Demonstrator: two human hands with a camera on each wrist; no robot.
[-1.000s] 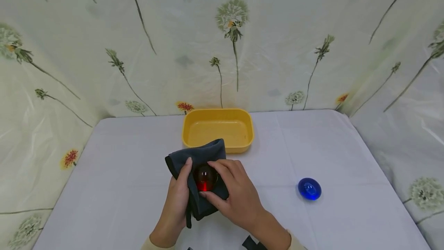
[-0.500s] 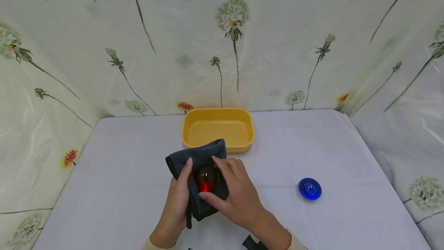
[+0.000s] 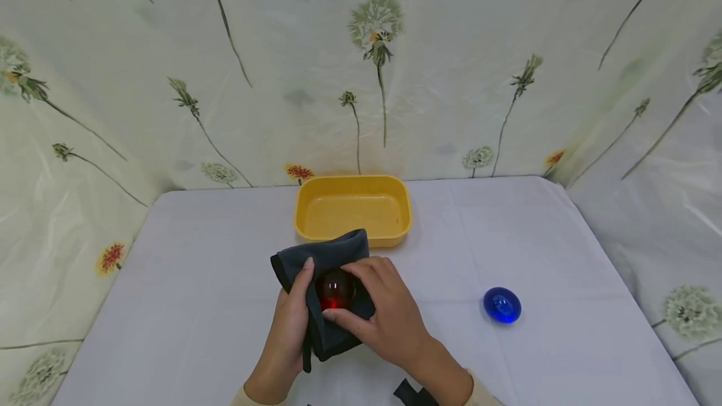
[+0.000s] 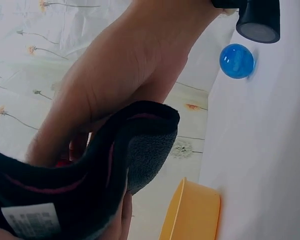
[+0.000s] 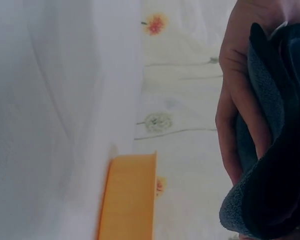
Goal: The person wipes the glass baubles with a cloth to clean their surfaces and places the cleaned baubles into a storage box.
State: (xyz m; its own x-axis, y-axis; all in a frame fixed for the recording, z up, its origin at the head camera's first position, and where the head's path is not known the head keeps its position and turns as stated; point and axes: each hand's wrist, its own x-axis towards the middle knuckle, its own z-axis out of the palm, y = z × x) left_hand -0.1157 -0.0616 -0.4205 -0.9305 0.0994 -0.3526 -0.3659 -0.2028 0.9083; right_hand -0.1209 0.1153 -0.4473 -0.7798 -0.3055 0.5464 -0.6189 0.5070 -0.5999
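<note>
A dark blue-grey cloth (image 3: pixel 338 246) with black edging lies folded across my left hand (image 3: pixel 289 324), which grips it, thumb on top. Nestled in the cloth is a clear red ball (image 3: pixel 336 288), dark in its upper half. My right hand (image 3: pixel 392 318) pinches the ball between thumb and forefinger, held above the table. In the left wrist view the cloth (image 4: pixel 152 155) and its white label (image 4: pixel 32 220) hide most of the ball. From the right wrist view, fingers (image 5: pixel 239 100) of my left hand support the cloth (image 5: pixel 269 90) from outside; the ball is hidden there.
A yellow plastic basin (image 3: pixel 352 208) stands behind the hands, near the table's back edge. To the right a clear blue ball (image 3: pixel 502 305) rests on the white tablecloth (image 3: pixel 197 287). A flower-printed curtain (image 3: pixel 440 80) surrounds the table. Black gear (image 4: pixel 259 22) sits at my right wrist.
My right forefinger has lifted slightly off the red ball and come back down onto it. Cloth and left hand have barely moved.
</note>
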